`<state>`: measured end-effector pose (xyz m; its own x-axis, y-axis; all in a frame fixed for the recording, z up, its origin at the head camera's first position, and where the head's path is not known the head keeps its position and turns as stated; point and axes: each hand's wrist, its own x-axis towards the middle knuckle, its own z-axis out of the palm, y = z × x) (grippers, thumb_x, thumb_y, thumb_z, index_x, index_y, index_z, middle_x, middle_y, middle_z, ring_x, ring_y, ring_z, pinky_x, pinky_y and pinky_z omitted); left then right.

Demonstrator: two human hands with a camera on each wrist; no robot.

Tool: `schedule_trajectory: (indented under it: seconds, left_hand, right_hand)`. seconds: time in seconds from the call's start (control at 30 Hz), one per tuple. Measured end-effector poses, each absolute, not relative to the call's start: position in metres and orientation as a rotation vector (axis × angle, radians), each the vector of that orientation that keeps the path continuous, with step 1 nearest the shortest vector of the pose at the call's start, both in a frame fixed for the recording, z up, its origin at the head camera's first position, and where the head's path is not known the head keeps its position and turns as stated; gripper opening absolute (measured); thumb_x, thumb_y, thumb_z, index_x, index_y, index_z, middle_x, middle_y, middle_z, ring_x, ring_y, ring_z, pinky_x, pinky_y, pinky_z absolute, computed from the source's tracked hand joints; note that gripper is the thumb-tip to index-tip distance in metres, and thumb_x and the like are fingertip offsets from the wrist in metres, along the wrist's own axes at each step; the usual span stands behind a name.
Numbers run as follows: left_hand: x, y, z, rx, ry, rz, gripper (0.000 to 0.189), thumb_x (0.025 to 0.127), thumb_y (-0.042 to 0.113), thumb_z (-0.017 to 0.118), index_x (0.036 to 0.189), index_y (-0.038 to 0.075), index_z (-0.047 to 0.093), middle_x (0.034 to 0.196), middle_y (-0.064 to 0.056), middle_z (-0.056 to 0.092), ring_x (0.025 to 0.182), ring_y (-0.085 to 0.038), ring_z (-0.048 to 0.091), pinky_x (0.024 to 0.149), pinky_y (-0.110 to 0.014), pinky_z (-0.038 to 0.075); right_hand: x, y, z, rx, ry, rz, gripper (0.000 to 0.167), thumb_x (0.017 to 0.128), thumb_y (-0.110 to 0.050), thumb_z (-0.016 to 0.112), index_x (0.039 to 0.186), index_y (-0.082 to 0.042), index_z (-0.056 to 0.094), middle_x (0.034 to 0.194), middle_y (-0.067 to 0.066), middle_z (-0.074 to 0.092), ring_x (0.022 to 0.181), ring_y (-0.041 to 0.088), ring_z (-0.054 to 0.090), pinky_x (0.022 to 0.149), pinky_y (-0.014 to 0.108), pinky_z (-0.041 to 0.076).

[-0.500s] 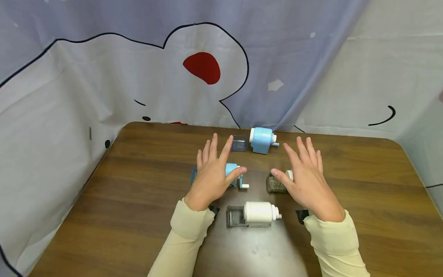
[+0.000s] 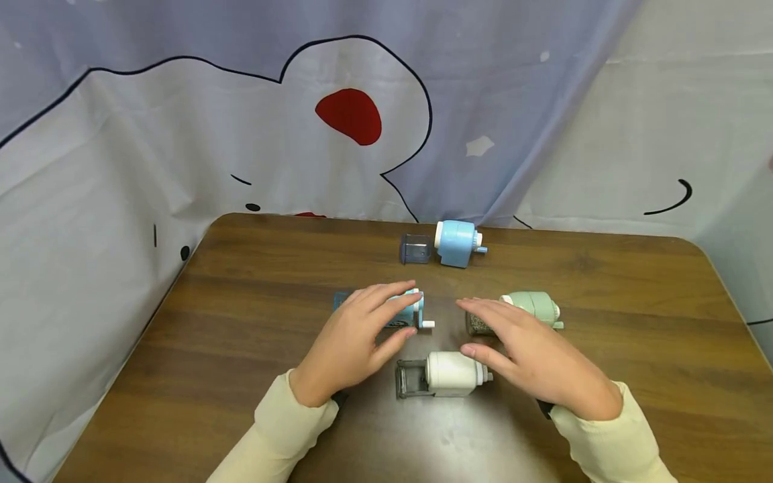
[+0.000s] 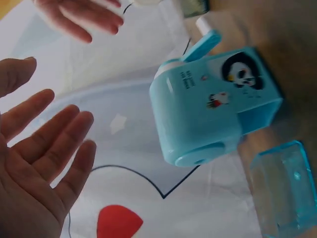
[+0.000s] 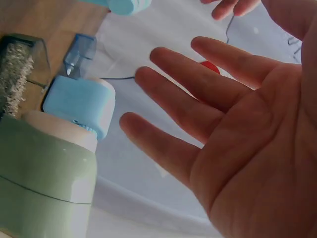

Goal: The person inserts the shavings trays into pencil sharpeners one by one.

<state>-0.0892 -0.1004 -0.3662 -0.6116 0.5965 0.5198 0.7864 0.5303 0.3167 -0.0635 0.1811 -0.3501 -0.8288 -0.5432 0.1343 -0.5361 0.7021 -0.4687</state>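
Observation:
My left hand (image 2: 344, 342) hovers beside a light-blue crank pencil sharpener (image 3: 208, 104) with a panda sticker, fingers loosely extended and holding nothing. A see-through blue shavings drawer (image 3: 285, 188) lies pulled out from it. Over on the right, my right hand (image 2: 531, 349) hangs near a green pencil sharpener (image 2: 534, 305), palm bare and fingers loose in its wrist view. Shavings fill the green one's drawer (image 4: 17, 69), partly covered by that hand in the head view. Between the hands lies a white pencil sharpener (image 2: 449, 372) with a grey drawer (image 2: 412, 379).
Farther back on the brown wooden table (image 2: 272, 248) stands another blue pencil sharpener (image 2: 455, 243), a clear dark drawer (image 2: 415, 249) at its left. A printed curtain (image 2: 241, 134) hangs behind the table's far edge.
Both hands have come down and back toward the body. Their fingers, spread and pointing away before, now angle inward toward each other. More of the green sharpener shows. The sharpeners stay put.

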Motion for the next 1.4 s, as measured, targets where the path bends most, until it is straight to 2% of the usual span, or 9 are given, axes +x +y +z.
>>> schedule_trajectory:
  seconds: [0.17,0.33,0.43,0.57,0.73,1.1,1.4]
  left_hand:
    - [-0.076,-0.11,-0.374,-1.204,-2.448,-0.73,0.044,0.097,0.027,0.069,0.136,0.01,0.061,0.136,-0.005,0.061,0.123,-0.018,0.059,0.097,-0.04,0.049]
    - [-0.064,-0.119,-0.389,-1.151,-2.574,-0.683,0.047,0.093,0.03,0.074,0.135,0.011,0.062,0.13,-0.004,0.064,0.118,-0.02,0.062,0.096,-0.041,0.051]
    - [-0.059,-0.122,-0.399,-1.097,-2.705,-0.661,0.057,0.089,0.037,0.078,0.137,0.011,0.06,0.13,-0.005,0.064,0.118,-0.022,0.062,0.095,-0.042,0.052]
    - [-0.056,-0.12,-0.408,-1.021,-2.903,-0.626,0.079,0.081,0.049,0.083,0.142,0.008,0.054,0.135,-0.008,0.061,0.12,-0.026,0.061,0.095,-0.044,0.052]
    - [-0.053,-0.114,-0.416,-0.96,-3.013,-0.586,0.097,0.074,0.054,0.086,0.148,0.005,0.047,0.14,-0.011,0.057,0.124,-0.03,0.058,0.096,-0.048,0.051]
    - [-0.052,-0.1,-0.424,-0.928,-3.019,-0.531,0.089,0.073,0.048,0.088,0.143,0.006,0.053,0.135,-0.008,0.06,0.119,-0.027,0.061,0.093,-0.045,0.053]
    - [-0.051,-0.095,-0.425,-0.955,-2.974,-0.543,0.074,0.074,0.04,0.09,0.132,0.004,0.06,0.118,-0.004,0.065,0.104,-0.019,0.064,0.083,-0.037,0.056]
  right_hand:
    - [-0.058,0.181,-0.355,-0.986,2.895,-0.817,0.057,0.099,-0.038,0.064,0.145,-0.006,0.052,0.146,0.009,0.053,0.137,0.032,0.047,0.11,0.052,0.036]
    - [-0.053,0.18,-0.359,-1.032,2.907,-0.797,0.059,0.098,-0.039,0.066,0.145,-0.007,0.052,0.145,0.008,0.054,0.136,0.03,0.048,0.109,0.052,0.037]
    - [-0.052,0.18,-0.361,-1.042,2.913,-0.775,0.06,0.097,-0.04,0.067,0.145,-0.006,0.052,0.144,0.007,0.055,0.134,0.029,0.049,0.109,0.052,0.038]
    - [-0.05,0.182,-0.363,-1.045,2.921,-0.757,0.061,0.096,-0.041,0.068,0.145,-0.007,0.052,0.144,0.007,0.055,0.134,0.029,0.05,0.108,0.051,0.039]
    - [-0.048,0.183,-0.366,-1.067,2.928,-0.746,0.064,0.094,-0.043,0.069,0.145,-0.007,0.052,0.145,0.008,0.054,0.133,0.029,0.051,0.107,0.052,0.04]
    - [-0.046,0.18,-0.368,-1.095,2.93,-0.726,0.071,0.089,-0.043,0.075,0.145,-0.006,0.052,0.146,0.011,0.052,0.132,0.03,0.051,0.106,0.052,0.042]
    - [-0.045,0.179,-0.37,-1.105,2.924,-0.713,0.07,0.086,-0.039,0.079,0.142,-0.006,0.055,0.144,0.012,0.054,0.131,0.029,0.053,0.104,0.05,0.044]
